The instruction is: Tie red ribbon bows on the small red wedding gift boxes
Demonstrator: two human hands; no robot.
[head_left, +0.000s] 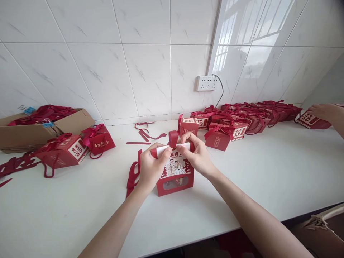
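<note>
A red gift box [175, 186] with a printed couple and a small clear window stands upright in front of me on the white table [80, 215]. My left hand [154, 163] grips its top left corner, the thumb on the front flap. On the upper right, my right hand [197, 154] pinches the top edge between thumb and fingers. Between my hands a red loop [173, 139] sticks up from the box top. Beside my left hand lies a dark red ribbon [132, 177].
Finished-looking red boxes [242, 118] with bows crowd the back right. At far right a co-worker's hand [326, 111] touches another box [313, 120]. Two bowed boxes [66, 152] and a cardboard carton [29, 136] of ribbons stand left. Ribbon scraps [145, 136] lie behind; a power strip [206, 83] is on the wall.
</note>
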